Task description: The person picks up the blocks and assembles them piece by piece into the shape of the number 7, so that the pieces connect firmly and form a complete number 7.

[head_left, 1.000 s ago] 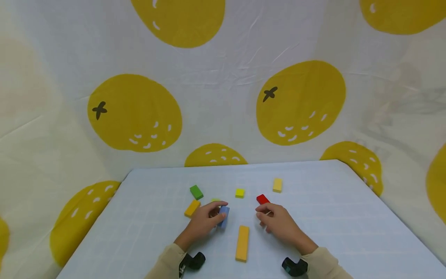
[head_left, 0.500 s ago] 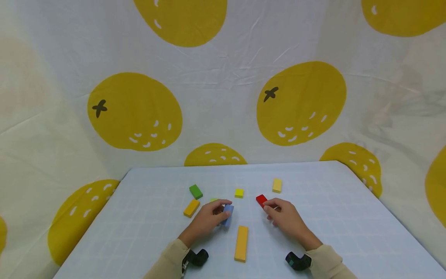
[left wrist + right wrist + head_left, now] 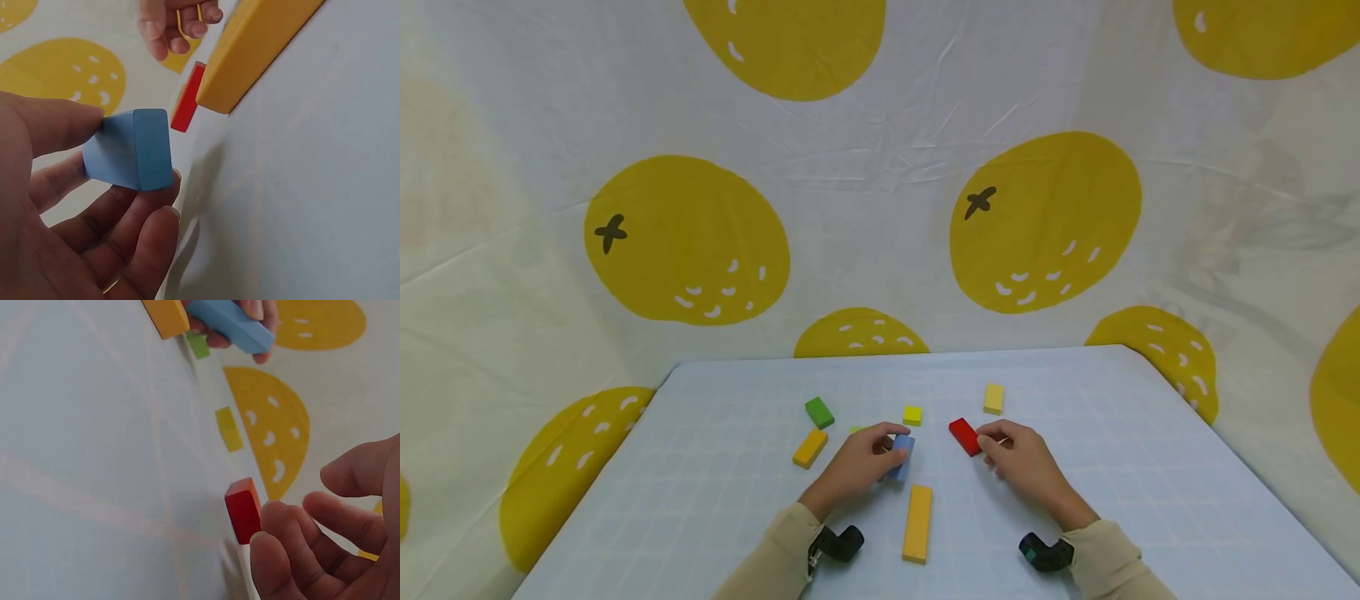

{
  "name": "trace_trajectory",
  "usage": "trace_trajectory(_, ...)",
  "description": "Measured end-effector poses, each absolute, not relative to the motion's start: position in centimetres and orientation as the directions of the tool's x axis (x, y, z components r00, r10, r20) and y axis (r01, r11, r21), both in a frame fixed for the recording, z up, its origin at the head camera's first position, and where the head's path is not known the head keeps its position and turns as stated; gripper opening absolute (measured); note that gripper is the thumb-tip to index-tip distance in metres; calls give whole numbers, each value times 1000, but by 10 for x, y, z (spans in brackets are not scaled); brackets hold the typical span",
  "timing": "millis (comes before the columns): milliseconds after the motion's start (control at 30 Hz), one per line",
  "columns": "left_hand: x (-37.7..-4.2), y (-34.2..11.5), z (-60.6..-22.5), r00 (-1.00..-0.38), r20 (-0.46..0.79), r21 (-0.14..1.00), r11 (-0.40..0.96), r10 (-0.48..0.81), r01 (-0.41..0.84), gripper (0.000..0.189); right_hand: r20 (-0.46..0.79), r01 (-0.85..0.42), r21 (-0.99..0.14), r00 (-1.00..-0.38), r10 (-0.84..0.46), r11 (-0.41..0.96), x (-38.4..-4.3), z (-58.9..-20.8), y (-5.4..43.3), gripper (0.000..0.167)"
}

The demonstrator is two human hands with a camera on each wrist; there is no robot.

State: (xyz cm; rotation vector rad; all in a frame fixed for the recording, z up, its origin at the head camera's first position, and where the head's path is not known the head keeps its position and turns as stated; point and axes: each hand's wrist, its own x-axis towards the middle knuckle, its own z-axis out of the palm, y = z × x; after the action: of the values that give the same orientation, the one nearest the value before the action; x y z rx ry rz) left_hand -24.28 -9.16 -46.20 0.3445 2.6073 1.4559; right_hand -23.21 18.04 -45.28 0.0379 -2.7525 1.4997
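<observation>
My left hand (image 3: 859, 461) grips a blue block (image 3: 902, 460) between thumb and fingers. In the left wrist view that blue block (image 3: 152, 150) is raised off the table, its end turned to the camera. A red block (image 3: 963, 437) lies flat and slanted on the cloth, just left of my right hand (image 3: 1024, 462). In the right wrist view, the fingers of this hand are loosely bent beside the red block (image 3: 243, 512), with nothing between thumb and fingers. Whether a fingertip touches the red block I cannot tell.
A long orange block (image 3: 917, 525) lies between my forearms. On the left are a green block (image 3: 820, 412), a shorter orange block (image 3: 810, 448) and a partly hidden lime block (image 3: 856, 430). Farther back lie a small yellow block (image 3: 912, 415) and a pale yellow block (image 3: 993, 398).
My left hand has moved right with the blue block. My right hand has shifted slightly right, uncovering more of the red block, which stays in place.
</observation>
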Motion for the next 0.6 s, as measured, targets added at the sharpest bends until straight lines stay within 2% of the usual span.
trace_trajectory(600,-251,-77,-458,-962,-9,880,459,272,121,32,-7,-1,-824,-1000,-12,567,-238,-454,190,27)
